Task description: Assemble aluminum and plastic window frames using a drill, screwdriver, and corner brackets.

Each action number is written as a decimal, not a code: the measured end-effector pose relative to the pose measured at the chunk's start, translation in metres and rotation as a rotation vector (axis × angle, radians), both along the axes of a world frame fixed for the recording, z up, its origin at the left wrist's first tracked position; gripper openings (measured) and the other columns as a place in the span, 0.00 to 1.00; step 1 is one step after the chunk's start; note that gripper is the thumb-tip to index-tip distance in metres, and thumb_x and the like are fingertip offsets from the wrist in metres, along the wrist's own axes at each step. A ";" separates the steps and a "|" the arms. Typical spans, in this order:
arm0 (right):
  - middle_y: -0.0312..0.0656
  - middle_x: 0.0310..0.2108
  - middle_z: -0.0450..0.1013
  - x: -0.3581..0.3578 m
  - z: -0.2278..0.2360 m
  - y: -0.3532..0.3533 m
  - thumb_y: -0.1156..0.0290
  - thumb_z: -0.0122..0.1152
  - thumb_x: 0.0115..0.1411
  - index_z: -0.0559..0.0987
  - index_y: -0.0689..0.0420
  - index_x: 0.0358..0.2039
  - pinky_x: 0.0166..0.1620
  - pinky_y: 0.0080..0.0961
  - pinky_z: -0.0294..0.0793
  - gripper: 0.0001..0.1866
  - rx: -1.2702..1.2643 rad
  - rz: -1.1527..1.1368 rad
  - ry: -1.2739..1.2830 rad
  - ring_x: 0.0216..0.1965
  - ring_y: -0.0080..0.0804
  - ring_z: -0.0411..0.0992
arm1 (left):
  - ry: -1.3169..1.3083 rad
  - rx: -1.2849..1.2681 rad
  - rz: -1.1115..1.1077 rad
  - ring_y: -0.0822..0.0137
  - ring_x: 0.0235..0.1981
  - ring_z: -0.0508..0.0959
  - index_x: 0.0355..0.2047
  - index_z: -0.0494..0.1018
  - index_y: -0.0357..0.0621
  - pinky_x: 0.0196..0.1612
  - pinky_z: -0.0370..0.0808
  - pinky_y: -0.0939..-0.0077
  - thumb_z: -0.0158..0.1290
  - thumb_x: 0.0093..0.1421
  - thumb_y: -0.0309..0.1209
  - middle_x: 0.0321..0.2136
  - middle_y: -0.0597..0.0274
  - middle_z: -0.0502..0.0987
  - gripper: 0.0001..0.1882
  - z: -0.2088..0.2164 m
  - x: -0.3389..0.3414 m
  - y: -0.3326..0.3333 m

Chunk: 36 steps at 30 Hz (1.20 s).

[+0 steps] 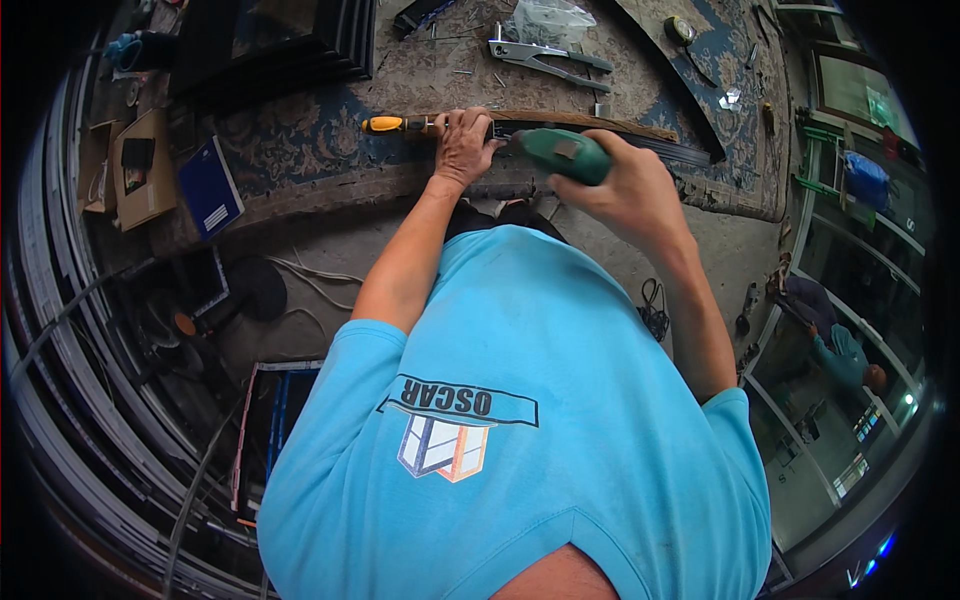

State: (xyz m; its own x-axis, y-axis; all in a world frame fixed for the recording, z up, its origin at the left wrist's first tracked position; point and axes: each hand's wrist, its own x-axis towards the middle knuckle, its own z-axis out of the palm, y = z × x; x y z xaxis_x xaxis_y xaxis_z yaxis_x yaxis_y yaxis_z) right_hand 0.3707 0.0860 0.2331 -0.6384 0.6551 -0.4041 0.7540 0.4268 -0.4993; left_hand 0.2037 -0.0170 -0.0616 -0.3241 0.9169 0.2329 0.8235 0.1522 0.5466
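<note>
My right hand (635, 190) is wrapped around a green power drill (568, 155), slightly blurred, its nose pointing left toward my other hand. My left hand (463, 148) presses down over the left end of a long, narrow bar (590, 122) lying along the bench's near edge. Its fingers are bent over the bar and its thumb points toward the drill's tip. Where the tip meets the bar, I cannot tell whether they touch. Just left of my left hand lies a screwdriver (385, 125) with a yellow and black handle.
A hand riveter (550, 55), a clear plastic bag (550, 20) and a tape measure (680, 30) lie on the carpet-covered bench (310, 135). Black frames (280, 45) are stacked at the far left, near a blue notebook (210, 187) and cardboard box (147, 180). Another person (845, 355) appears at right.
</note>
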 end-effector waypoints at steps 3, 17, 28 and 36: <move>0.50 0.33 0.83 0.061 0.013 0.015 0.55 0.77 0.52 0.82 0.64 0.51 0.38 0.31 0.81 0.31 -0.116 -0.259 0.201 0.34 0.36 0.83 | 0.007 0.010 0.002 0.58 0.55 0.70 0.46 0.75 0.51 0.62 0.57 0.53 0.68 0.53 0.40 0.50 0.66 0.73 0.23 0.005 0.003 0.006; 0.59 0.54 0.78 0.363 -0.166 0.192 0.67 0.78 0.49 0.66 0.73 0.67 0.58 0.35 0.75 0.48 0.430 -0.896 0.358 0.55 0.44 0.78 | 0.085 -0.185 -0.016 0.53 0.55 0.70 0.45 0.74 0.45 0.62 0.58 0.54 0.71 0.51 0.38 0.52 0.61 0.73 0.24 0.023 -0.006 0.003; 0.67 0.67 0.59 0.414 -0.295 0.310 0.62 0.78 0.54 0.50 0.60 0.76 0.67 0.50 0.66 0.58 0.441 -0.889 -0.190 0.67 0.65 0.61 | 0.140 -0.354 0.060 0.53 0.55 0.70 0.37 0.78 0.46 0.59 0.61 0.54 0.75 0.44 0.41 0.49 0.58 0.74 0.24 0.066 0.002 0.020; 0.61 0.58 0.71 0.287 -0.255 0.276 0.74 0.60 0.58 0.75 0.63 0.59 0.64 0.47 0.68 0.26 0.733 -0.591 0.304 0.62 0.56 0.69 | 0.113 -0.333 0.138 0.53 0.58 0.70 0.52 0.77 0.47 0.61 0.61 0.54 0.76 0.40 0.40 0.52 0.60 0.74 0.37 0.064 0.001 0.021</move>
